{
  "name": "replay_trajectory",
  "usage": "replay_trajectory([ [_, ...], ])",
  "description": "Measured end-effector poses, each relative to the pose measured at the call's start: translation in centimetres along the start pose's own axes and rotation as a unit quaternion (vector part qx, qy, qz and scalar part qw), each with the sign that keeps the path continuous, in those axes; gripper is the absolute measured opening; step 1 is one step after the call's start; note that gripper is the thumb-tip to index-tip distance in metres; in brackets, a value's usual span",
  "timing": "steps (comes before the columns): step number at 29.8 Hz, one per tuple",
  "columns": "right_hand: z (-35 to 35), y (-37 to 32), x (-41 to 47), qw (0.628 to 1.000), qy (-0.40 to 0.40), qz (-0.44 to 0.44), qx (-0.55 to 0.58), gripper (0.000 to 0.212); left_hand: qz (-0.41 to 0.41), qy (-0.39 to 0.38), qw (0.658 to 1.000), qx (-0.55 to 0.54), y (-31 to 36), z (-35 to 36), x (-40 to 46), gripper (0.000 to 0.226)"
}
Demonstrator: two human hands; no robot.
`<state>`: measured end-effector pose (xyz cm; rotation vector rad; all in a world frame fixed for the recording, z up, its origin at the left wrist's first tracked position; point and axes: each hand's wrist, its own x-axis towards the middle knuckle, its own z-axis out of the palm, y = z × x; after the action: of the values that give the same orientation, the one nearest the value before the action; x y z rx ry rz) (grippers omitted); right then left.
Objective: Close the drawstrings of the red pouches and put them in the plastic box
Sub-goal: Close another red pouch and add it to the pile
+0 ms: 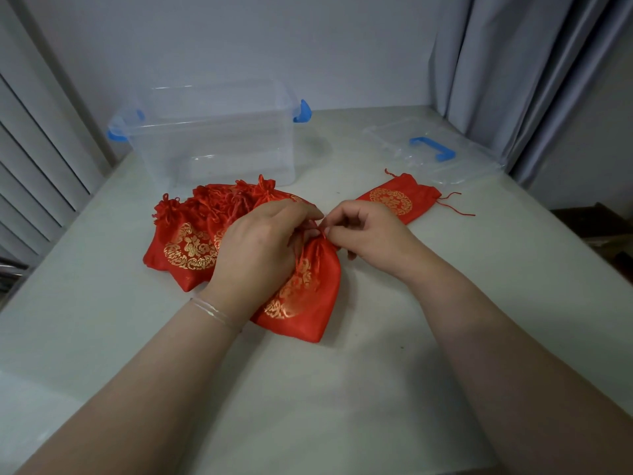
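A red pouch [301, 299] with a gold print lies in front of me, its neck gathered. My left hand [257, 248] grips the neck of this pouch, and my right hand [370, 234] pinches its drawstring at the mouth. Behind my left hand lies a pile of red pouches [185, 234] with bunched tops. One flat red pouch [400, 197] lies apart to the right, its strings loose. The clear plastic box [212, 138] with blue clips stands open behind the pile, nothing in it.
The box's clear lid [431, 152] with a blue handle lies at the back right of the white table [308, 389]. A grey curtain [513, 63] hangs on the right, slatted panels on the left, a wall behind.
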<state>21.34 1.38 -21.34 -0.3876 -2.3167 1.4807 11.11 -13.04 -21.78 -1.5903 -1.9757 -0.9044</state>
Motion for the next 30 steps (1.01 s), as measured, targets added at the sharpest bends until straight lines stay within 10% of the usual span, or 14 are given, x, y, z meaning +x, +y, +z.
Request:
replay_trajectory([
  [20,-0.4,0.3,0.1,0.942,0.071,-0.032,-0.327,0.008,0.03,-0.11,0.993,0.001,0.2,-0.1,0.3,0.022],
  [25,0.1,0.8,0.5,0.995,0.059,0.064,-0.041,0.012,0.026,-0.109,0.993,-0.041,0.0,-0.3,0.1,0.015],
  [30,0.2,1.1,0.8,0.944,0.027,0.143,0.296,0.016,0.053,-0.101,0.993,-0.017,0.5,-0.3,0.1,0.016],
])
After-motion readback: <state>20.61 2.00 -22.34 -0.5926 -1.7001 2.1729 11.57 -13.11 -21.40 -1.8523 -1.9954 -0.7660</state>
